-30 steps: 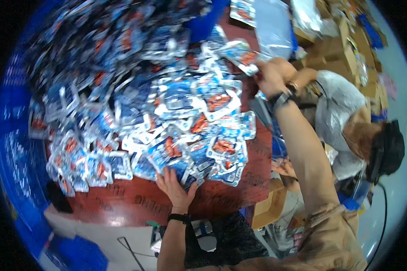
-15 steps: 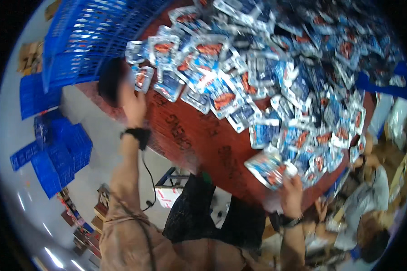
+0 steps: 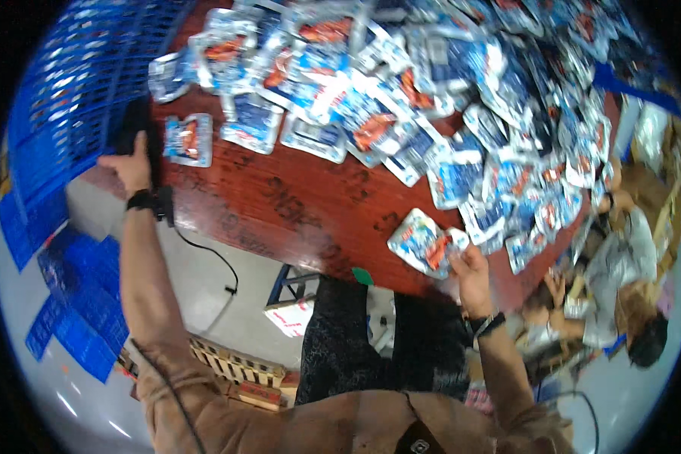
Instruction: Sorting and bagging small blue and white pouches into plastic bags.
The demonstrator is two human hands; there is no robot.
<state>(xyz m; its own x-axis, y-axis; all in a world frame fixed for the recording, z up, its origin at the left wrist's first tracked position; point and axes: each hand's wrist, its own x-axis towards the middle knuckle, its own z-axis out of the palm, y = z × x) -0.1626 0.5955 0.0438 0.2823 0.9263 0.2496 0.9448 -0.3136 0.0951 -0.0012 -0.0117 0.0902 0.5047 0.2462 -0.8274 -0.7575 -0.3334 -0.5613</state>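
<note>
Between thumb and fingers, my right hand pinches the corner of a shiny blue-and-white foil pouch with a reddish food picture, just above the table near its front edge. On the left, my left hand is at the table's edge beside a blue slatted plastic basket. Its thumb and a finger are spread apart; a dark patch hides what lies beyond them, and I cannot tell whether it touches the basket. A single pouch lies on the table near this hand. A large heap of similar pouches covers the far side.
The reddish-brown tabletop has dark printed marks. Blue crates stand on the floor at left. A cable hangs from my left wristband. At right, a co-worker reaches toward the heap. A small green piece sits at the table's front edge.
The view has shifted, so the table and heap appear farther left. My left hand has moved left, away from the single pouch, toward the basket. My right hand still holds its pouch.
</note>
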